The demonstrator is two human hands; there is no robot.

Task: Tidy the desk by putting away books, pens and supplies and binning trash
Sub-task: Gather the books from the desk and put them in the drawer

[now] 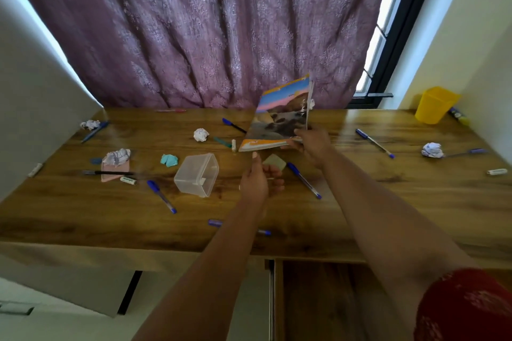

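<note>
Above the middle of the table (pixel 360 202), my right hand (pixel 313 147) grips a picture-covered notebook (pixel 279 116) by its near right corner, fingers curled round the edge. It is tilted up off the wood, with its orange bottom edge low and towards me and its top edge raised towards the curtain (pixel 207 30). So its long axis runs from near to far, rising as it goes, and the book sits just beyond and slightly left of that hand.

My left hand (pixel 257 180) hovers just below and nearer than the book's low edge, apart from it, thumb up and fingers loosely curled. I cannot tell for certain whether it holds anything. A pale green sticky pad (pixel 274 161) lies on the table just beyond it.

I judge the coming move turns on this: the book is already in my right hand, with the left close enough to steady the lower edge.

Around the hands lie blue pens, one (pixel 304 180) just right of the left hand and another (pixel 161 196) to the left, beside a clear plastic box (pixel 197 174). A crumpled paper ball (pixel 201 134) sits beyond the box. A yellow cup (pixel 435 104) stands at the far right corner, well apart from both hands.
</note>
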